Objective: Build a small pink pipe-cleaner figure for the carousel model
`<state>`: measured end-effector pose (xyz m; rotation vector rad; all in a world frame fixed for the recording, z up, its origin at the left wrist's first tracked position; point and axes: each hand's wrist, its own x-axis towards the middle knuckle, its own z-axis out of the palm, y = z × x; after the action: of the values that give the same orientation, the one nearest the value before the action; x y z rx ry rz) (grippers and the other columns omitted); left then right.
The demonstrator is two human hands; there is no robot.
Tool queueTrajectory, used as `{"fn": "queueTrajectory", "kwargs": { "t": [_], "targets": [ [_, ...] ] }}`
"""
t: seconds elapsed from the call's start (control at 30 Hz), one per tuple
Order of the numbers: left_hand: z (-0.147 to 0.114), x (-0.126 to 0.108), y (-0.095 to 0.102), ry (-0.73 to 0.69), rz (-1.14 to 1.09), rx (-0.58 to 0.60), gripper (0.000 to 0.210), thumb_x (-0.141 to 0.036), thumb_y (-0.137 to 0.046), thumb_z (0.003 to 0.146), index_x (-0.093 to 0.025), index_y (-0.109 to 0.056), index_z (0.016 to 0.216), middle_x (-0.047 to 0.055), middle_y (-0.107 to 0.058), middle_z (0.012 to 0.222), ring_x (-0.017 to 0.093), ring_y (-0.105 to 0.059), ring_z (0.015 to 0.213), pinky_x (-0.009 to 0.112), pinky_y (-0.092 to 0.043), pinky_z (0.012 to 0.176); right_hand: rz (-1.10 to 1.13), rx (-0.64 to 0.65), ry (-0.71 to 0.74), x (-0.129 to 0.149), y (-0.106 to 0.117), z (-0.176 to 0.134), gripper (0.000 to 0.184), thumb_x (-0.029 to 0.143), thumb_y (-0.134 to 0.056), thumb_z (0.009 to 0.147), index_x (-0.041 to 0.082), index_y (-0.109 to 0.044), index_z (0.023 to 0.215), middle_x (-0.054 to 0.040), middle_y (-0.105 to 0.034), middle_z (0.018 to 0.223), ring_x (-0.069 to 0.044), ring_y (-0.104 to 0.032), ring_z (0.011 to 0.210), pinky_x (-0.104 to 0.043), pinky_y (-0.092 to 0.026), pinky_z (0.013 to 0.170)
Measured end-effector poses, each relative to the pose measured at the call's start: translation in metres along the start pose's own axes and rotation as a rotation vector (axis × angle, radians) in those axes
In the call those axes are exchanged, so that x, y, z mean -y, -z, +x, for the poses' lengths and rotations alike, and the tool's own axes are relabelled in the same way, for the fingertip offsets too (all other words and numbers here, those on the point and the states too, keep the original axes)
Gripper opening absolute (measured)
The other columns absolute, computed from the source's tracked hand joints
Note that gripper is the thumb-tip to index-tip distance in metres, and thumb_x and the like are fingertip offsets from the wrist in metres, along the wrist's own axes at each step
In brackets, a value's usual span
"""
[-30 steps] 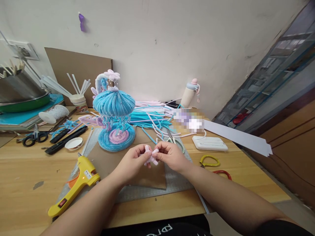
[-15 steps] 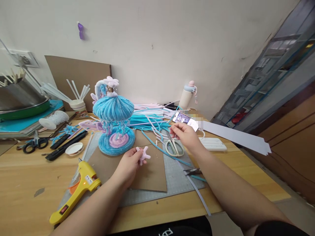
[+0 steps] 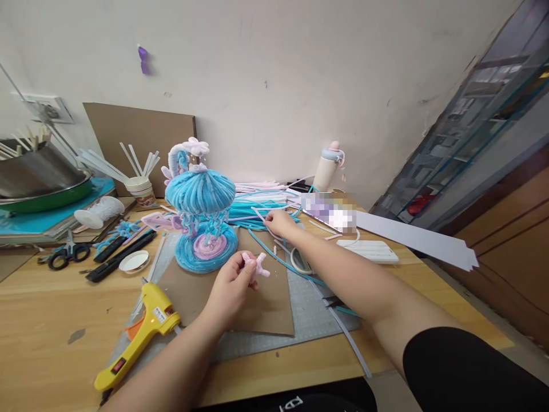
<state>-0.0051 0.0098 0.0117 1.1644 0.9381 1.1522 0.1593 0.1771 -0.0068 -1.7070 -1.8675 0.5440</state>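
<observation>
My left hand [image 3: 231, 280] pinches a small pale pink star-like piece of fuzzy pipe cleaner [image 3: 261, 266] above the brown cardboard sheet [image 3: 266, 309]. Stretched forward, my right hand [image 3: 278, 223] has its fingertips closed on a pale lilac pipe cleaner [image 3: 259, 214] at the edge of a pile of blue pipe cleaners [image 3: 244, 210]. To the left of both hands stands a blue and pink pipe-cleaner lamp-like model [image 3: 201, 191] on a round coiled base. Cream-handled scissors [image 3: 299, 262] lie partly hidden under my right forearm.
A yellow glue gun [image 3: 150, 326] rests at the front left, near black scissors [image 3: 71, 252], a black cutter [image 3: 122, 257] and a small white lid [image 3: 134, 261]. Toward the wall are a paper cup of glue sticks [image 3: 140, 191] and a bottle [image 3: 328, 169]. A phone [image 3: 328, 213] lies at right.
My right hand has moved left and forward from above the cream scissors to the pipe-cleaner pile. My left hand still holds the pink piece, now slightly turned. The view has shifted a little.
</observation>
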Motion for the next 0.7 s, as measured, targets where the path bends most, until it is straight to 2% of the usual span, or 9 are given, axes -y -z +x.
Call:
{"fn": "queueTrajectory", "kwargs": {
  "t": [0.1, 0.2, 0.37, 0.43, 0.57, 0.7],
  "targets": [
    [0.0, -0.001, 0.0, 0.112, -0.166, -0.01, 0.021, -0.034, -0.065, 0.076, -0.017, -0.054, 0.082, -0.001, -0.053, 0.073, 0.011, -0.051, 0.063, 0.02, -0.042, 0.05, 0.091, 0.002, 0.005, 0.01, 0.002, 0.009, 0.008, 0.019, -0.063, 0.073, 0.014, -0.061, 0.066, -0.0053, -0.066, 0.073, -0.017, -0.06, 0.074, -0.027, -0.044, 0.07],
    [0.0, -0.004, 0.0, 0.22, -0.338, -0.035, 0.023, -0.03, -0.069, 0.072, -0.016, -0.056, 0.085, 0.0, -0.056, 0.073, 0.011, -0.053, 0.066, 0.018, -0.041, 0.048, 0.216, 0.015, 0.018, 0.024, 0.016, 0.016, 0.008, 0.016, -0.053, 0.082, 0.013, -0.06, 0.08, -0.0059, -0.067, 0.078, -0.012, -0.061, 0.068, -0.023, -0.046, 0.065],
    [-0.001, -0.005, -0.002, 0.288, -0.389, -0.043, 0.024, -0.027, -0.072, 0.069, -0.013, -0.058, 0.083, 0.001, -0.059, 0.072, 0.008, -0.05, 0.06, 0.017, -0.04, 0.046, 0.321, 0.105, 0.053, 0.044, 0.048, 0.025, 0.017, 0.018, -0.046, 0.09, 0.014, -0.057, 0.102, -0.0057, -0.069, 0.081, -0.005, -0.056, 0.051, -0.016, -0.044, 0.05],
    [-0.001, -0.004, -0.003, 0.292, -0.37, -0.043, 0.023, -0.028, -0.071, 0.07, -0.012, -0.059, 0.082, 0.001, -0.058, 0.071, 0.008, -0.049, 0.059, 0.017, -0.04, 0.045, 0.294, 0.162, 0.063, 0.045, 0.055, 0.029, 0.017, 0.016, -0.05, 0.088, 0.014, -0.061, 0.101, -0.0058, -0.07, 0.078, -0.005, -0.056, 0.05, -0.015, -0.043, 0.048],
    [-0.002, 0.0, -0.003, 0.297, -0.331, -0.03, 0.023, -0.029, -0.069, 0.072, -0.011, -0.059, 0.082, 0.002, -0.058, 0.071, 0.008, -0.048, 0.058, 0.017, -0.04, 0.045, 0.132, 0.266, 0.037, 0.039, 0.06, 0.042, 0.01, 0.011, -0.063, 0.077, 0.012, -0.069, 0.084, -0.004, -0.07, 0.067, -0.007, -0.056, 0.047, -0.017, -0.044, 0.047],
    [-0.003, 0.002, -0.002, 0.296, -0.323, -0.033, 0.023, -0.03, -0.069, 0.072, -0.011, -0.059, 0.081, 0.002, -0.057, 0.072, 0.009, -0.05, 0.061, 0.018, -0.041, 0.045, -0.077, 0.244, 0.0, 0.03, 0.061, 0.052, 0.009, 0.016, -0.064, 0.076, 0.01, -0.07, 0.08, -0.0066, -0.071, 0.069, -0.011, -0.06, 0.053, -0.019, -0.045, 0.052]
  ]
}}
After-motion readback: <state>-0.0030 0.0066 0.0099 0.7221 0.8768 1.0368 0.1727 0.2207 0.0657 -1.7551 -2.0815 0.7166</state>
